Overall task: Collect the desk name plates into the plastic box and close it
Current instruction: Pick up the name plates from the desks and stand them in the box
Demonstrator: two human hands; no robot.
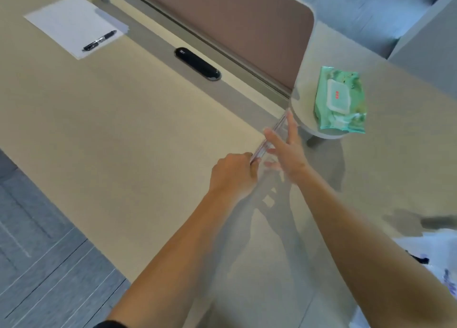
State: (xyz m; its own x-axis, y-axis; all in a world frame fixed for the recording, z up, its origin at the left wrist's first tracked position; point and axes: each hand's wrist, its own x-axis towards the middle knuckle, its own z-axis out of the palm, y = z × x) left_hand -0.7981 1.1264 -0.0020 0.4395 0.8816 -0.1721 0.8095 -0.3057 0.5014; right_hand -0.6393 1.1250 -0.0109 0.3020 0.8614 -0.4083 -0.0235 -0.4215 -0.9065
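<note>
A clear acrylic desk name plate [273,134] stands edge-on above the beige desk [128,134], near the brown partition's end. My left hand [232,172] grips its near end with curled fingers. My right hand [284,147] lies against its right face with fingers spread and straight. The plate is transparent and motion-blurred, so its outline is faint. No plastic box is clearly in view.
A green pack of wet wipes [340,100] lies on a rounded side surface at the right. A sheet of paper [71,23] with a black pen [99,40] sits far left. A black cable grommet [197,64] is by the partition [235,28]. Something white and blurred [435,253] fills the lower right corner.
</note>
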